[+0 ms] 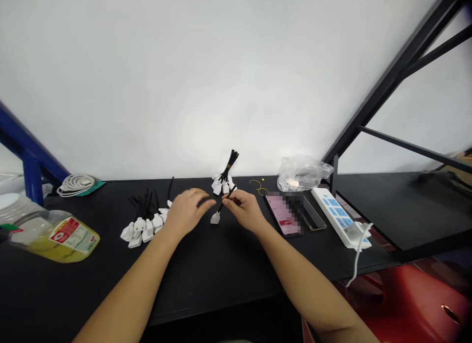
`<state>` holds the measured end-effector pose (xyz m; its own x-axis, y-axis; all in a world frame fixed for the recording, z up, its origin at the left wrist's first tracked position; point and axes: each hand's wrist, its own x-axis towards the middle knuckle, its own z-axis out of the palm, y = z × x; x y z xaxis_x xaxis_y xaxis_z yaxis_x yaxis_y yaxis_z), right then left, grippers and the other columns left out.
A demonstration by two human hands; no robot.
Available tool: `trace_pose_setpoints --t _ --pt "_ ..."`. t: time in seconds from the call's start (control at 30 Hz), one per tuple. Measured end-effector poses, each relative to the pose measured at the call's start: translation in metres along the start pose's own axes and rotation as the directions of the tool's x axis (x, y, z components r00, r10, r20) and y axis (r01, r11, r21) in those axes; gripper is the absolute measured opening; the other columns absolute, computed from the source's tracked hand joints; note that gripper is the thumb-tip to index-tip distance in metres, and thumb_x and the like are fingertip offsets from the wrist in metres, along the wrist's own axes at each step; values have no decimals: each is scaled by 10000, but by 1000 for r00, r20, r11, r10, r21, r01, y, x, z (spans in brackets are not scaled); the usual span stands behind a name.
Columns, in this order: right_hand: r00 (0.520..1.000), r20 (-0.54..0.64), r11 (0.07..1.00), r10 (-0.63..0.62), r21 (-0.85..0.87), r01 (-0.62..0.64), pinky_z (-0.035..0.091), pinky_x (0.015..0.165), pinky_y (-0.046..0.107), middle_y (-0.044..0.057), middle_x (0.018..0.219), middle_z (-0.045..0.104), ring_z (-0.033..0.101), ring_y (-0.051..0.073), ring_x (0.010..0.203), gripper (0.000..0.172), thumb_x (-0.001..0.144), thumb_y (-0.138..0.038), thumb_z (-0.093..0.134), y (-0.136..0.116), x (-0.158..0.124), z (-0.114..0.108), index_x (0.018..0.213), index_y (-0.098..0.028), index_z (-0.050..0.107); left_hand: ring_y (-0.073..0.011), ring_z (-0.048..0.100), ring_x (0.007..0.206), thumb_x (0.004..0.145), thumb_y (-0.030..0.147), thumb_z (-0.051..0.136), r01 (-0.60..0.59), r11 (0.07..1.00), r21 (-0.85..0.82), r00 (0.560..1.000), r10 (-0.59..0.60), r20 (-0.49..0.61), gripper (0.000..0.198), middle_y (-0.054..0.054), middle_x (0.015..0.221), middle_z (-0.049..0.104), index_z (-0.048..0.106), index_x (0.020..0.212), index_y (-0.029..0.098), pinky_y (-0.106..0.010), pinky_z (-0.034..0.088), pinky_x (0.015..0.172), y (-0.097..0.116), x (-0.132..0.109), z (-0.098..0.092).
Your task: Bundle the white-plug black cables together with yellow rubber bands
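carefully pinched one black lead [220, 208] in the right hand [245, 211], thumb and forefinger closed firmly on the cable, with its white plug [215, 218] hanging at the far end, low over the black tabletop [206, 284]; impossible to tell whether touching the surface or just above it. held the left hand [188, 213] just beside the lead, fingers loosely open and reaching in, gripping nothing and not visibly touching it. kept close behind both hands a bundle of black leads [230, 161], gathered by a yellow twist tie [229, 165] and upright on a splay of white plugs [221, 185]. had a looser heap of white-plugged leads [143, 226] off to the left. beyond the right hand, noted strands of yellow wire [258, 187], a phone [283, 213] with its screen pixelated, a clear plastic bag [303, 173] and a white power strip [339, 216] with blue panels. farther left, saw a coil of white cable [76, 185] and a bottle of yellow liquid [55, 237] on its side. judged it best to keep the pinch near the plug's neck, so the plug hung steady and clear of the tied bundle, and to leave the left fingers free to steady the plug without tugging on the lead.
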<state>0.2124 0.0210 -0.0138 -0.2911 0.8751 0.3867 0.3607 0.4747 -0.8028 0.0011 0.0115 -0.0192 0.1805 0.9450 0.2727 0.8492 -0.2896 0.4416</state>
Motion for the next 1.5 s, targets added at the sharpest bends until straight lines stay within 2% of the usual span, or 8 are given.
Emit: trace_pose_setpoints --t 0.13,0.23,0.53,0.73,0.97,1.13,1.33,1.5 --pt "999 -37 999 -5 -52 3 402 639 252 13 812 662 521 124 664 224 895 -356 608 4 1 0 741 -193 612 -419 518 1242 947 546 400 325 869 372 942 -334 -43 562 -210 1364 593 639 1295 176 -579 351 1033 -36 5 -10" --pt "1000 -20 999 -6 -51 5 385 628 244 -7 749 607 508 122 657 236 906 -365 597 5 0 1 742 -196 597 -411 592 1150 939 489 406 334 827 453 911 -406 70 478 -195 1228 673 680 1220 216 -644 299 1032 -49 4 -8" --pt "998 -45 995 52 -79 -56 351 589 237 -36 640 521 461 112 599 278 888 -392 607 12 1 5 698 -190 584 -252 673 991 792 181 516 235 972 -4 968 -233 95 267 -68 1057 724 692 989 223 -349 492 868 -29 9 13" --pt "995 -30 996 91 -16 -91 357 571 236 -38 614 532 474 112 581 280 896 -388 595 15 3 7 704 -186 617 -163 653 810 791 209 560 120 837 -534 992 -127 23 191 -17 902 683 555 982 210 -284 519 757 -3 3 31" --pt "993 -77 995 94 -30 -96 433 634 250 -3 721 681 591 140 666 151 835 -324 659 12 0 11 760 -198 696 -190 617 901 816 121 498 -75 914 -398 992 108 61 209 -35 958 638 575 978 229 -319 487 802 15 -8 39" --pt "970 -141 977 197 106 -183 422 574 245 -14 658 632 536 127 596 203 736 -358 749 23 2 16 767 -183 651 -192 635 896 812 130 519 -5 892 -452 997 42 70 247 -31 967 637 512 1034 238 -327 506 793 16 -9 42" --pt "961 75 936 266 217 -276 380 516 237 -23 590 578 495 115 539 299 754 -455 723 26 6 10 715 -171 637 -195 649 981 810 162 567 5 859 -512 993 59 107 281 -34 1014 670 544 1078 246 -334 512 895 19 -9 41" --pt "976 -21 976 216 38 -215 334 519 232 -35 582 543 459 105 543 322 779 -467 715 27 10 -6 673 -173 640 -228 653 949 817 331 647 70 923 -379 992 -25 122 179 -55 1017 691 632 966 233 -336 505 823 15 -6 40"
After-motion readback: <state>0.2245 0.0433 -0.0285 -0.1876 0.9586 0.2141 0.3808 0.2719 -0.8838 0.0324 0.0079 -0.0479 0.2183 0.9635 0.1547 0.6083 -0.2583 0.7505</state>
